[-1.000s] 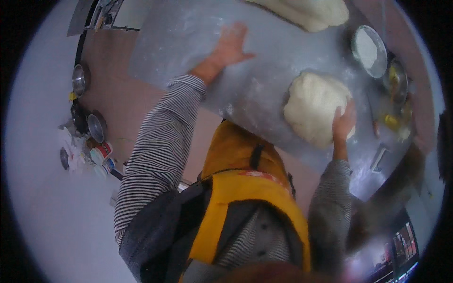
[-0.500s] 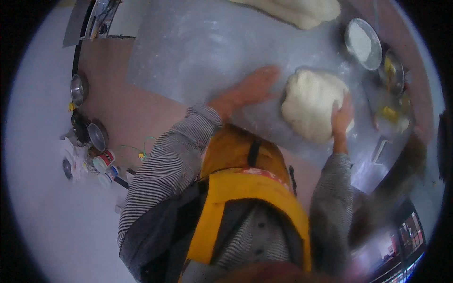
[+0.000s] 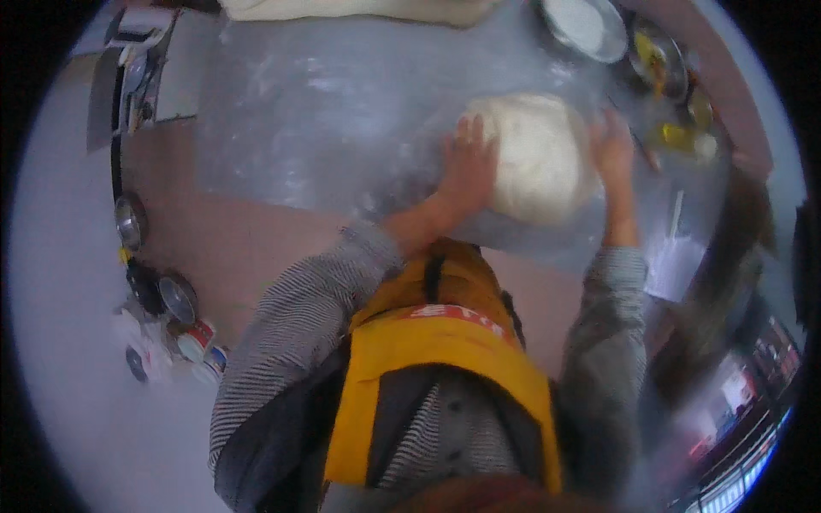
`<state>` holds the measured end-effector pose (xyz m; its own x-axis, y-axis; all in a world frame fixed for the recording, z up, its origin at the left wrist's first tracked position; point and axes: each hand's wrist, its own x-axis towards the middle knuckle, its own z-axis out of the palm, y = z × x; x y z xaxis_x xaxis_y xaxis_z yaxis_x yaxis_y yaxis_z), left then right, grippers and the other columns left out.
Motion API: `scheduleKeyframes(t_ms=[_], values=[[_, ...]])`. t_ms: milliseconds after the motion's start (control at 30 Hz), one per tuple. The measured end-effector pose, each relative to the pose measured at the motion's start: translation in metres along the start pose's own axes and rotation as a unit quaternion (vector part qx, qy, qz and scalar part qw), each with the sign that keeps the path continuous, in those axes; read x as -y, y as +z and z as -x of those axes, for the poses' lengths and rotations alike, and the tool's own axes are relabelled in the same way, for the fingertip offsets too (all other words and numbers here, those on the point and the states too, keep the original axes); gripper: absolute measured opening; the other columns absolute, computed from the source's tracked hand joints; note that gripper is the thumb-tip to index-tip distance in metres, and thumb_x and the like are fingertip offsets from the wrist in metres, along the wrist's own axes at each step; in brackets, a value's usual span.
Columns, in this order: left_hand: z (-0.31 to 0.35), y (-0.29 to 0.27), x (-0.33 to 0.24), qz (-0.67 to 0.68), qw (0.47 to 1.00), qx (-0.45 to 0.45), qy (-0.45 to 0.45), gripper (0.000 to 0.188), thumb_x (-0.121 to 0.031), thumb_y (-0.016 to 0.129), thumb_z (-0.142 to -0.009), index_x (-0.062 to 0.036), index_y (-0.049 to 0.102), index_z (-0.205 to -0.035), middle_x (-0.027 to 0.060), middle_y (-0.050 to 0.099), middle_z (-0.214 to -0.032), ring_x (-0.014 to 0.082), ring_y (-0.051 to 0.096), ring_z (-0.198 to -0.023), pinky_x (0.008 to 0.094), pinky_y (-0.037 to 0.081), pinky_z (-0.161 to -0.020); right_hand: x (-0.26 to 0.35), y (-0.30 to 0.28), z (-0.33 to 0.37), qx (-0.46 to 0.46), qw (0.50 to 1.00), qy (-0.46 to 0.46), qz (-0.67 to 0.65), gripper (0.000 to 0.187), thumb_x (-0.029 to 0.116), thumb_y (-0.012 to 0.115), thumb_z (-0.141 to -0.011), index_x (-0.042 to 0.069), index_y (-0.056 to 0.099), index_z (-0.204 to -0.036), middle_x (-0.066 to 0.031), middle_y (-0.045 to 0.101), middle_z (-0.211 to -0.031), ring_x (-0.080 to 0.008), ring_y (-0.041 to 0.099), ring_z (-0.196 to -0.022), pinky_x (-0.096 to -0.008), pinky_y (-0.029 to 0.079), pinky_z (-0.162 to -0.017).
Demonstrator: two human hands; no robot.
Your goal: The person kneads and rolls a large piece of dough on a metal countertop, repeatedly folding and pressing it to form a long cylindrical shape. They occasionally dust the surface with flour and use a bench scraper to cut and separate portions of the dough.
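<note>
A rounded mass of pale dough lies on the grey work surface in front of me. Against its left side rests my left hand, palm down with the fingers stretched out. My right hand stands along the dough's right side, its fingers extended and slightly blurred; whether it touches the dough I cannot tell. Neither hand grips anything. At the far edge lies a second, long piece of dough, partly cut off by the frame.
A bowl of white powder stands at the far right, beside a metal bowl with something yellow in it. A flat metal scraper lies at the right. More metal bowls and tubs are off to the left.
My left hand has come over to the dough's left side; before, it was apart from it. My right hand has shifted from on top of the dough to its right edge. The view has turned.
</note>
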<state>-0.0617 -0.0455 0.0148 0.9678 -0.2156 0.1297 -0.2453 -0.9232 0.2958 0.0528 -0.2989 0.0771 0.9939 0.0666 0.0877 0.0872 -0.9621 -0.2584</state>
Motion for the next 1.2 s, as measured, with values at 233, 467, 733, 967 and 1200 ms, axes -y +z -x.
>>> scheduleKeyframes(t_ms=[233, 467, 733, 967, 1200], values=[[-0.085, 0.007, 0.03, 0.109, 0.99, 0.042, 0.078, 0.057, -0.038, 0.062, -0.085, -0.0044, 0.056, -0.13, 0.0215, 0.052, -0.134, 0.0425, 0.05, -0.12, 0.0543, 0.041, -0.098, -0.018, 0.068, -0.028, 0.148, 0.974, 0.127, -0.114, 0.049, 0.045, 0.056, -0.091, 0.015, 0.06, -0.129, -0.0173, 0.064, -0.12, -0.0365, 0.06, -0.111, -0.0415, 0.047, -0.095], [-0.087, -0.002, 0.025, 0.325, 0.914, 0.242, 0.023, 0.06, -0.049, 0.067, -0.08, -0.0043, 0.064, -0.12, 0.021, 0.062, -0.118, 0.0384, 0.055, -0.113, 0.0466, 0.041, -0.1, -0.004, 0.051, 0.055, 0.117, 0.973, -0.023, -0.198, 0.047, 0.036, 0.059, -0.09, 0.009, 0.059, -0.13, -0.0207, 0.063, -0.12, -0.0367, 0.058, -0.115, -0.0437, 0.045, -0.098], [0.047, -0.06, 0.005, 0.308, 0.94, 0.131, 0.062, 0.064, -0.043, 0.069, -0.082, -0.0031, 0.054, -0.131, 0.0214, 0.046, -0.14, 0.0419, 0.042, -0.128, 0.0509, 0.029, -0.11, 0.018, -0.011, 0.166, -0.059, 0.984, 0.062, -0.154, 0.051, 0.027, 0.068, -0.082, 0.005, 0.057, -0.127, -0.0204, 0.05, -0.135, -0.0397, 0.048, -0.125, -0.053, 0.033, -0.108], [0.013, -0.005, -0.041, 0.117, 0.992, -0.039, 0.039, 0.059, -0.039, 0.061, -0.083, -0.0083, 0.054, -0.133, 0.0201, 0.05, -0.137, 0.0408, 0.046, -0.123, 0.0607, 0.025, -0.108, 0.023, 0.039, 0.136, -0.021, 0.996, -0.051, -0.074, 0.055, 0.03, 0.065, -0.081, 0.008, 0.054, -0.13, -0.0155, 0.049, -0.136, -0.0354, 0.045, -0.128, -0.064, 0.024, -0.108], [-0.069, 0.045, -0.026, 0.079, 0.992, -0.099, 0.022, 0.051, -0.039, 0.058, -0.081, -0.0123, 0.06, -0.125, 0.0173, 0.054, -0.131, 0.0381, 0.049, -0.119, 0.0602, 0.029, -0.103, 0.001, 0.073, 0.064, -0.076, 0.996, -0.042, -0.003, 0.046, 0.034, 0.059, -0.085, 0.011, 0.059, -0.124, -0.0128, 0.054, -0.129, -0.0324, 0.049, -0.12, -0.0603, 0.031, -0.103]])
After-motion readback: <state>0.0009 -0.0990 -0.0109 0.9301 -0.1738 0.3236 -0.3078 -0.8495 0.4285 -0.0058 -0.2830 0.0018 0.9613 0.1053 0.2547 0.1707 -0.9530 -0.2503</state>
